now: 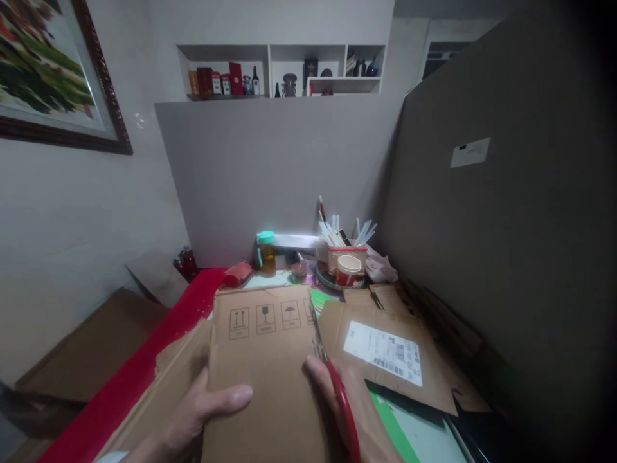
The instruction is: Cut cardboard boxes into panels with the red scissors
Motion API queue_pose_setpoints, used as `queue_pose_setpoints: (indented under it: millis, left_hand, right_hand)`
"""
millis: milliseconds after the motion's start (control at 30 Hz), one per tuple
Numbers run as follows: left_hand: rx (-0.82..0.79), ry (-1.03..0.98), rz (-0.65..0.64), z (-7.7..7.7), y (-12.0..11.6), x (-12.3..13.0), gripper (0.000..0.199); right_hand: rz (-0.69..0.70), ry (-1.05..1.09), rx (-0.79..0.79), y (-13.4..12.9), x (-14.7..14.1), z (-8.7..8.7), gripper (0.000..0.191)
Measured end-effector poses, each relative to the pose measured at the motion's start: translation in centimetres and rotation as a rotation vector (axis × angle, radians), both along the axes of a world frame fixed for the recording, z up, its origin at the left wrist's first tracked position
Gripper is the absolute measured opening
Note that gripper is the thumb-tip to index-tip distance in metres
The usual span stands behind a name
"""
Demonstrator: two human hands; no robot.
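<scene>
Cutting step judged in hand: cardboard piece (270,360) is held upright-ish over the table (427,427), front and centre, printed symbols (265,319) along its top facing the camera; left hand (200,405) is clamped on its left side, thumb laid flat on the front face, the other fingers hidden, presumably behind, so the card reads as pinched between them; red-handled scissors (344,405) are gripped in the right hand (362,402), fingers closed around the handle, one fingertip at the card's right edge; blades are set at that same edge, below the symbols; blade gap is too blurred to tell; cut looks partial at most, with the lower part of the edge hidden by the right hand; next move calls for the card to be held stiff by the left hand, and for the blades to be lined up with the edge before being closed; slip risk judged to be bending of the card if the left grip is loosened; folded cardboard (180,370) is seen at the left, beside the red cloth (139,366); labelled cardboard (332,321) is lying at the right, just beyond the right hand, shipping label (383,352) up
</scene>
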State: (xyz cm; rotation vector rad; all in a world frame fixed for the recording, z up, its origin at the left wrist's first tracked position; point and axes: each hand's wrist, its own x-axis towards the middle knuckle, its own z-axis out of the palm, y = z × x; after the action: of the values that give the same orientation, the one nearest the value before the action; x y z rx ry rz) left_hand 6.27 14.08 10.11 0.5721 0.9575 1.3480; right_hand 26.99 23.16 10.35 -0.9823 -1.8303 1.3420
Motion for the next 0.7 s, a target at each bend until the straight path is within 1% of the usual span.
queue_pose_setpoints:
  millis: [67,167,333,467,567,700]
  left_hand:
    - [0.015,-0.023,-0.003,0.0,0.0,0.1,0.104]
    - [0.007,-0.036,-0.016,0.0,0.1,0.1,0.096]
    - [0.048,0.014,-0.006,-0.3,0.3,-0.1,0.095]
    - [0.032,0.020,-0.034,-0.6,0.3,-0.2,0.094]
    - [0.063,0.017,-0.058,-0.4,0.3,-0.1,0.093]
    - [0.046,0.085,-0.038,0.1,0.3,0.0,0.089]
  right_hand:
    - [-0.020,-0.003,0.001,-0.1,0.0,0.0,0.060]
    - [-0.014,-0.006,-0.011,0.1,-0.1,-0.3,0.056]
    - [0.002,-0.007,-0.028,0.6,-0.6,-1.0,0.064]
    - [0.062,0.076,-0.033,0.6,-0.4,-0.3,0.069]
    - [0.116,0.154,-0.062,0.4,-0.1,0.4,0.071]
    - [0.098,0.124,-0.064,0.3,-0.1,0.3,0.066]
